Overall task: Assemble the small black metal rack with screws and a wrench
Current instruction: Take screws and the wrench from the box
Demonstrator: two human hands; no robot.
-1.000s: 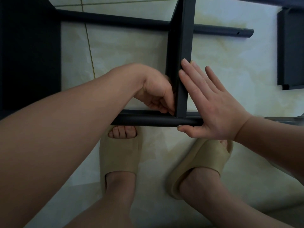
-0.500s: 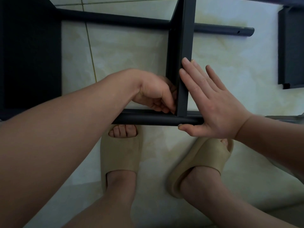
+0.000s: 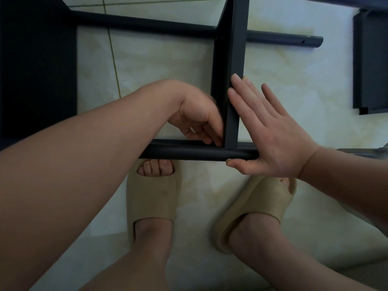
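The black metal rack lies partly built on the tiled floor: a flat shelf panel (image 3: 230, 59) stands on edge between a near tube (image 3: 189, 153) and a far tube (image 3: 147, 24). My right hand (image 3: 270, 131) lies flat against the panel's right face with straight fingers, thumb under the near tube. My left hand (image 3: 199, 118) is curled at the inner corner where panel meets near tube; its fingertips pinch something small there, hidden from view. No wrench shows.
Another black shelf panel (image 3: 371, 66) lies on the floor at the right. A large dark panel (image 3: 35, 70) fills the left side. My feet in beige slippers (image 3: 153, 198) stand just below the near tube.
My left hand has turned slightly at the corner joint, fingers shifting. The right hand and the rack stay put.
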